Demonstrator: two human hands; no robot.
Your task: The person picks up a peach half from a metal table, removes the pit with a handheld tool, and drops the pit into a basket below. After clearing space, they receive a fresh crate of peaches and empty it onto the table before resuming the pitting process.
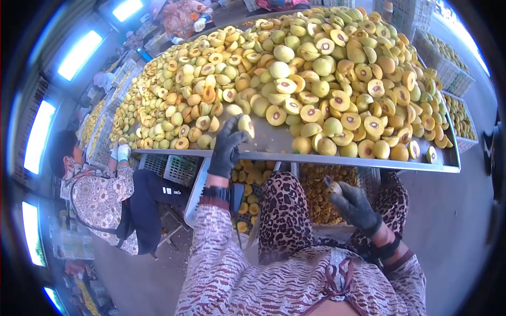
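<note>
My left hand [226, 150], in a dark glove, is raised at the front edge of the metal table [337, 159]. Its fingers are closed on a halved yellow peach [245, 126], whose cut face with a brown centre is turned to the right. Lower down, over my right leg, my right hand [356, 207] wears the same kind of glove. It grips a small tool [332, 185] with a dark tip pointing up and left; most of the tool is hidden in the fist. A big heap of halved peaches [295, 79] covers much of the table.
Below the table edge, a crate of yellow peach halves [247, 197] stands left of my legs. Between my knees is a container of brown pits or scraps [324, 192]. A co-worker [105, 200] sits at the left. Filled crates [445, 58] stand at the right.
</note>
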